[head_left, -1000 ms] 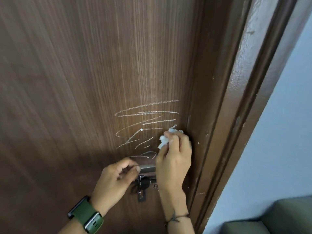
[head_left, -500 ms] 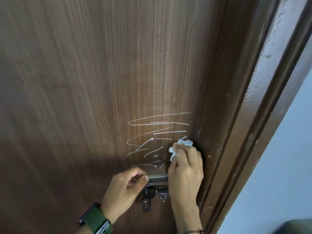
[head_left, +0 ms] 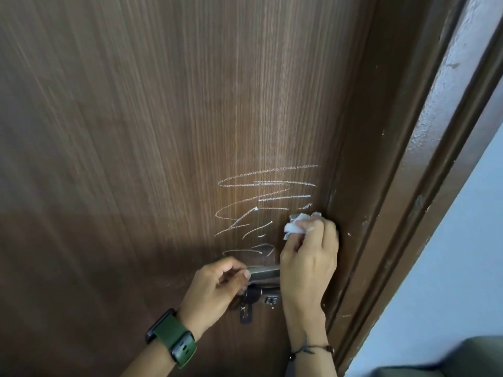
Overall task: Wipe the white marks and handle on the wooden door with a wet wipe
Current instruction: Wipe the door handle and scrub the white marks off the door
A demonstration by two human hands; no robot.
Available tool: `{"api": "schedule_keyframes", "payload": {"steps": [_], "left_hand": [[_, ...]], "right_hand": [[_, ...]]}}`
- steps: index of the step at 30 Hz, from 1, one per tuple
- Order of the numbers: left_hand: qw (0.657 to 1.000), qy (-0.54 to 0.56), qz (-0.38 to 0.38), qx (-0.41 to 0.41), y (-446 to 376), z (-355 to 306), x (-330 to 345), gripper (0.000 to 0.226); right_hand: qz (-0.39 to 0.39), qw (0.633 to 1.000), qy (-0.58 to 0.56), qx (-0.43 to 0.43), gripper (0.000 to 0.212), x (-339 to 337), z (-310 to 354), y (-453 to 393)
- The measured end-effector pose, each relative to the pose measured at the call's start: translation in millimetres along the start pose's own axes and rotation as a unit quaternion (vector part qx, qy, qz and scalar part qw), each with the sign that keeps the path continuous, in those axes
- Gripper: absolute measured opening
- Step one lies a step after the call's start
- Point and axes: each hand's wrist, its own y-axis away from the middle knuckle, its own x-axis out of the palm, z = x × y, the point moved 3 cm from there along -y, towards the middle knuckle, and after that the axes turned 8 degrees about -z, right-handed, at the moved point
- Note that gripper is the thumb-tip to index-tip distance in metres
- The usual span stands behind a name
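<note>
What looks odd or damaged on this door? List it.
White marks zigzag across the door above the handle, mostly unwiped. Paint looks chipped in pale flecks along the frame.

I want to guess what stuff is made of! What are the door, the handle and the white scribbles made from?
The door looks like brown wood or a wood-look coating: fine straight grain lines, a soft sheen. The handle under the left hand seems to be metal: grey and shiny. The white scribbles look like chalk or crayon: dusty, broken lines. I cannot tell which.
</note>
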Motion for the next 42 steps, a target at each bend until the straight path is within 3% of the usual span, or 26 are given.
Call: {"api": "schedule_keyframes", "payload": {"steps": [3, 5, 6, 9, 11, 13, 22, 30, 35, 39, 42], "left_hand": [[0.999, -0.041, 0.004, 0.022, 1, -5, -1, 0.009], [0.988, -0.133, 0.010, 0.077, -2, -15, -2, 0.010], [0.968, -0.220, 0.022, 0.120, -5, -22, 0, 0.010], [0.859, -0.463, 0.112, 0.185, -11, -40, 14, 0.012], [0.810, -0.530, 0.175, 0.181, -12, -45, 25, 0.014], [0.791, -0.555, 0.196, 0.166, -14, -44, 32, 0.012], [0.849, -0.496, 0.163, 0.075, -8, -11, 53, 0.022], [0.891, -0.427, 0.135, 0.066, -9, 1, 56, 0.021], [0.909, -0.391, 0.130, 0.068, -30, 4, 56, 0.016], [0.902, -0.398, 0.152, 0.072, -53, -3, 53, 0.024], [0.894, -0.412, 0.143, 0.104, -73, -8, 43, 0.016]], "right_hand": [[0.004, 1.000, 0.018, 0.017, 0.013, -4, -4, 16], [0.007, 1.000, 0.013, 0.022, 0.018, -4, -4, 16], [0.013, 0.999, 0.015, 0.029, 0.018, -1, -4, 13], [0.027, 0.999, 0.017, 0.038, 0.017, 0, -6, 7], [0.036, 0.999, 0.013, 0.034, 0.013, -2, -8, 13], [0.031, 0.999, 0.002, 0.012, 0.015, -5, -9, 18], [-0.025, 0.998, -0.045, -0.040, 0.019, 0, -16, 18], [-0.121, 0.980, -0.148, 0.058, 0.010, 8, -19, 25], [-0.076, 0.978, -0.161, 0.108, 0.018, 23, -19, 13], [-0.036, 0.979, -0.169, 0.109, 0.019, 40, -19, -2], [-0.035, 0.975, -0.171, 0.136, 0.020, 59, -28, -10]]}}
